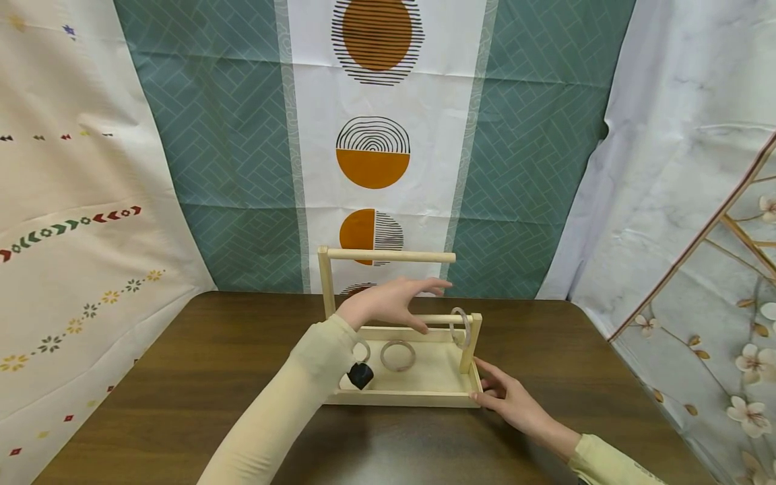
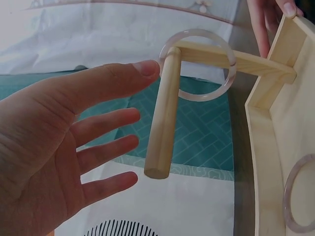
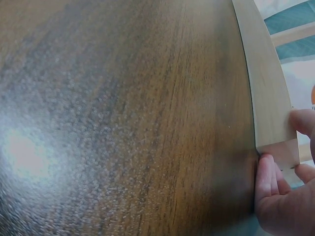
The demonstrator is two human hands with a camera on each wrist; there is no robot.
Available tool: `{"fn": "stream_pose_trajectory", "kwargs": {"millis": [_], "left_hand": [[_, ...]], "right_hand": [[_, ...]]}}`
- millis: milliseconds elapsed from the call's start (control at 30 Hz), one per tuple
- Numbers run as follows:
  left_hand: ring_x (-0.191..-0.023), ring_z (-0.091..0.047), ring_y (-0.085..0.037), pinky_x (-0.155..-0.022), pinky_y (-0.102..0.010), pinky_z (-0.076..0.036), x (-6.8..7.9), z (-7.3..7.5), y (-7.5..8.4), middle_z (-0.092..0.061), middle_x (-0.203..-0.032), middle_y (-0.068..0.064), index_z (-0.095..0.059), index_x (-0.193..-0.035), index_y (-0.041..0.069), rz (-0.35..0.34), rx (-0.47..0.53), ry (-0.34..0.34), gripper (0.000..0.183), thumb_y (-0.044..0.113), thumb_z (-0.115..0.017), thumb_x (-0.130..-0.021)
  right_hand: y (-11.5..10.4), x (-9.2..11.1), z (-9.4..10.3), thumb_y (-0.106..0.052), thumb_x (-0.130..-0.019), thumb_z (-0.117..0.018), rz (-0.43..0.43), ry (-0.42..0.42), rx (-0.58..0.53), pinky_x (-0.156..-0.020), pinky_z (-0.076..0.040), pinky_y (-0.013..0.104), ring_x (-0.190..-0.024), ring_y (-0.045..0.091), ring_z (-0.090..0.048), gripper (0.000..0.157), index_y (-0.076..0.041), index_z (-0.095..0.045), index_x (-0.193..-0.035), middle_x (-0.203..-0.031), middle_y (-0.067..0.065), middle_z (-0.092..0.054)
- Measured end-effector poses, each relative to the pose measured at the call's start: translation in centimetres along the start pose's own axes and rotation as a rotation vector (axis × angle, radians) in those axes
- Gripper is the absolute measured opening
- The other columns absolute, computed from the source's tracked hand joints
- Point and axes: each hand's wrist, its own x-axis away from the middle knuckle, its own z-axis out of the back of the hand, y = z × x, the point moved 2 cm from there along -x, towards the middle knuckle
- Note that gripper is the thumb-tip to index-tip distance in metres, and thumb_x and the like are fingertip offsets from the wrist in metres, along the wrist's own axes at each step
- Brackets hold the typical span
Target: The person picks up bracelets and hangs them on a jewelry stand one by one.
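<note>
A light wooden bangle stand has a tray base (image 1: 400, 399), a tall bar (image 1: 394, 256) and a lower bar (image 1: 439, 318). One pale translucent bangle (image 2: 194, 33) hangs on the lower bar, close to its post. My left hand (image 1: 391, 302) hovers by that bar with fingers spread and nothing in them; in the left wrist view its thumb tip is right beside the bar and bangle. My right hand (image 1: 515, 404) grips the tray's right end, thumb at the front corner, fingers along the side wall. Another bangle (image 1: 397, 370) lies flat in the tray; a further one (image 1: 368, 350) is partly hidden by my left wrist.
The stand sits on a dark brown wooden table (image 1: 242, 350). Behind it hangs a green and white patterned cloth (image 1: 230, 135), with pale printed cloths at the left and right. A small black device (image 1: 360, 376) is on my left wrist, over the tray.
</note>
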Motion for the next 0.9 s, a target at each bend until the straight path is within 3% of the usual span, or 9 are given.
{"fn": "stream_pose_trajectory", "kwargs": {"millis": [500, 900], "left_hand": [[-0.140, -0.046, -0.016, -0.114, -0.038, -0.038, 0.9, 0.6, -0.9, -0.051, -0.150, 0.001, -0.031, -0.153, 0.031, 0.000, -0.017, -0.024, 0.087, 0.022, -0.081, -0.082], [-0.140, -0.047, -0.020, -0.115, -0.040, -0.038, 2.0, 0.5, -2.5, -0.052, -0.149, -0.004, -0.030, -0.155, 0.024, 0.034, 0.016, -0.017, 0.088, 0.021, -0.081, -0.083]], "right_hand": [[-0.1, 0.1, 0.0, -0.025, -0.092, -0.069, -0.001, 0.001, 0.010, -0.074, -0.052, 0.023, -0.091, 0.015, -0.062, 0.074, -0.008, -0.032, -0.154, -0.118, 0.018, -0.062], [-0.1, 0.1, 0.1, -0.027, -0.092, -0.070, -0.012, 0.006, 0.015, -0.074, -0.052, 0.024, -0.094, 0.018, -0.062, 0.075, -0.010, -0.032, -0.155, -0.122, 0.020, -0.060]]}}
